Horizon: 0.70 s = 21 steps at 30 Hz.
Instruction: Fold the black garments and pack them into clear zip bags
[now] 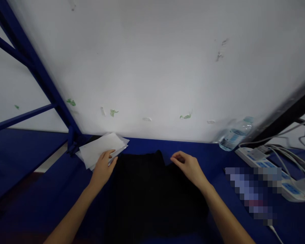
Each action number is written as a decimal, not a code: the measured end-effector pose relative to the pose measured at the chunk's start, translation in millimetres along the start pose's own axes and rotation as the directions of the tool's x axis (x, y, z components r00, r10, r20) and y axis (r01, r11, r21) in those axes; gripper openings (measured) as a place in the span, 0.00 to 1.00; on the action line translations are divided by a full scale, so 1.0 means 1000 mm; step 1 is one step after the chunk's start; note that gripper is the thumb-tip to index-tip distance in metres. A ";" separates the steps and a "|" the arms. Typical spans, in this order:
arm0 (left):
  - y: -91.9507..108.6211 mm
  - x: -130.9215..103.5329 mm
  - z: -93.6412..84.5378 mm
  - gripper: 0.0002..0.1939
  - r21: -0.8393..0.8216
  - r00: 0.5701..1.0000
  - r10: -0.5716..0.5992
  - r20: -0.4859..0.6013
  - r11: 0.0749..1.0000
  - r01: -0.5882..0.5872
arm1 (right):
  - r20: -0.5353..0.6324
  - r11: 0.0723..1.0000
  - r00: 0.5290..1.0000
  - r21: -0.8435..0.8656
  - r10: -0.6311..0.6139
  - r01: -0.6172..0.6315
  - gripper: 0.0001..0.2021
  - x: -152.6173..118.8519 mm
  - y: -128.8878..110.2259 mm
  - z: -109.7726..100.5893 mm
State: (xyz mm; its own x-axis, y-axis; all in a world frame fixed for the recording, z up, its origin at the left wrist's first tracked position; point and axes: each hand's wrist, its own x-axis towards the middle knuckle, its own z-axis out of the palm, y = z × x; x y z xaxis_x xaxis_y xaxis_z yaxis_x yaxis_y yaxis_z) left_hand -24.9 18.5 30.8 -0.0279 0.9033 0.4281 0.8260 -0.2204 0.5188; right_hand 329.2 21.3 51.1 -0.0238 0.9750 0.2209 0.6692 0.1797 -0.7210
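Observation:
A black cloth [147, 193] lies spread on the blue table in front of me, its far edge uneven with a small raised corner. My left hand [103, 167] is at the cloth's far left corner, its fingers apart and its fingertips by the stack of white papers [99, 149]. Near the far right edge of the cloth is my right hand [189, 166], with thumb and fingertips pressed together. Whether a bit of cloth is between those fingertips is too dark to tell.
At the right a clear water bottle [235, 135] leans by the white wall. A power strip [274, 173] with several cables and a pixelated device [249, 193] lie on the blue table [58, 193]. Blue metal bars [43, 78] rise at the left.

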 end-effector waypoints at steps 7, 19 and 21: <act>0.020 -0.057 0.020 0.24 0.114 0.898 0.278 0.340 0.936 -0.333 | 0.152 0.938 0.974 -0.280 -0.167 0.204 0.07 -0.047 0.046 -0.021; 0.024 -0.055 0.033 0.26 0.057 0.866 0.236 0.441 0.955 -0.290 | -0.296 0.958 0.933 -0.257 -0.204 0.128 0.20 -0.055 0.033 -0.011; 0.028 -0.054 0.030 0.27 0.047 0.868 0.228 0.440 0.960 -0.276 | -0.126 0.945 0.957 -0.234 -0.262 0.228 0.20 -0.065 0.043 -0.005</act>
State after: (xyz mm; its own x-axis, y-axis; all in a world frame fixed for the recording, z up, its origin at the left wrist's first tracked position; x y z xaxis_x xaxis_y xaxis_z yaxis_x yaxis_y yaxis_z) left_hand 16.8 -24.9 0.0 0.4120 0.8963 0.1641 0.8273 -0.4434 0.3449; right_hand 363.0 -34.7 8.7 -0.1046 0.8693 0.4830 0.8011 0.3615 -0.4771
